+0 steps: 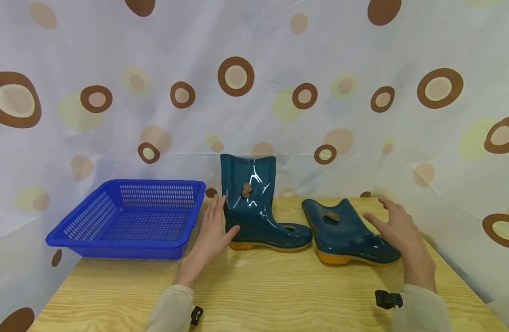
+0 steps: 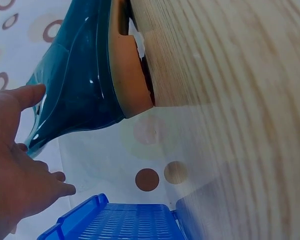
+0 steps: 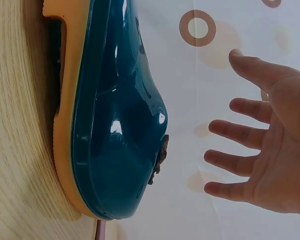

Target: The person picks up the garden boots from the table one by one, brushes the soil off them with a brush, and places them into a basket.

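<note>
A glossy dark teal rubber boot [image 1: 254, 216] with an orange sole stands upright, toe to the right, a brown muddy-looking lump on its shaft and another on its toe. To its right is a matching boot [image 1: 350, 237], its shaft slumped and also bearing a brown lump [image 1: 332, 216]. My left hand [image 1: 209, 233] is by the upright boot's heel, fingers extended and thumb spread; I cannot tell whether it touches. Beyond the other boot's toe [image 3: 120, 150], my right hand [image 1: 399, 230] hovers with spread fingers, holding nothing and apart from the boot in the right wrist view.
A blue perforated plastic basket [image 1: 155, 226] sits on the wooden table [image 1: 271, 290], left of my left hand. Behind the table hangs a white curtain [image 1: 263, 124] with brown circles. A thin pinkish strip [image 3: 100, 230] shows past the boot's toe; its kind is unclear.
</note>
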A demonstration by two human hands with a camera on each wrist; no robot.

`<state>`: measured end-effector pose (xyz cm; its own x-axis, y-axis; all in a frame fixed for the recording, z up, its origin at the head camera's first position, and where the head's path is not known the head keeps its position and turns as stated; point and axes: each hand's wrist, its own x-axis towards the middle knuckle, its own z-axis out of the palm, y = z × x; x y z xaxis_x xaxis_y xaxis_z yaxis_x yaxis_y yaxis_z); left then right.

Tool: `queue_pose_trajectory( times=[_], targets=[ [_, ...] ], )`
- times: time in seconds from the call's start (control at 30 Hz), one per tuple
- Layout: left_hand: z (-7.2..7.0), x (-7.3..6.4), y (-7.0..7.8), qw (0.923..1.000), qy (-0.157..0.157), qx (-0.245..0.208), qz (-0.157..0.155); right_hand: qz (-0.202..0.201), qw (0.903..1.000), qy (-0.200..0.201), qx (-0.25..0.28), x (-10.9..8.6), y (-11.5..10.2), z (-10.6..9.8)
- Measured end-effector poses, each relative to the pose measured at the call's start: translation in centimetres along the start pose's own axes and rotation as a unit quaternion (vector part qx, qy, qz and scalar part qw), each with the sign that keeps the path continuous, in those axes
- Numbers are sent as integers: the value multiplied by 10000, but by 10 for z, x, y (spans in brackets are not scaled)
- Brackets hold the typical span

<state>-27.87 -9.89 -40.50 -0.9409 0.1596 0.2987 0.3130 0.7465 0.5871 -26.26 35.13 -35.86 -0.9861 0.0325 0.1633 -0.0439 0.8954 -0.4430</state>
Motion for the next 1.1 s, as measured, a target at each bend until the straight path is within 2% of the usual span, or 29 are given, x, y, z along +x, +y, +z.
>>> queue_pose_trajectory(
  times=[0.2, 0.67, 0.83, 1.1],
  targets=[
    [-1, 0, -2, 10000, 1, -22, -12, -29, 9999, 99, 35, 1, 7, 1],
    [0, 3, -5, 9998, -29, -153, -119, 190, 9991, 163, 351, -3, 16, -2],
    [2, 4, -5, 9991, -33, -412, -139, 384, 9987, 36, 345, -7, 20, -8],
    [1, 2, -7, 9940, -94, -1035, -328, 430, 9984, 29, 362, -7, 23, -7]
  ],
)
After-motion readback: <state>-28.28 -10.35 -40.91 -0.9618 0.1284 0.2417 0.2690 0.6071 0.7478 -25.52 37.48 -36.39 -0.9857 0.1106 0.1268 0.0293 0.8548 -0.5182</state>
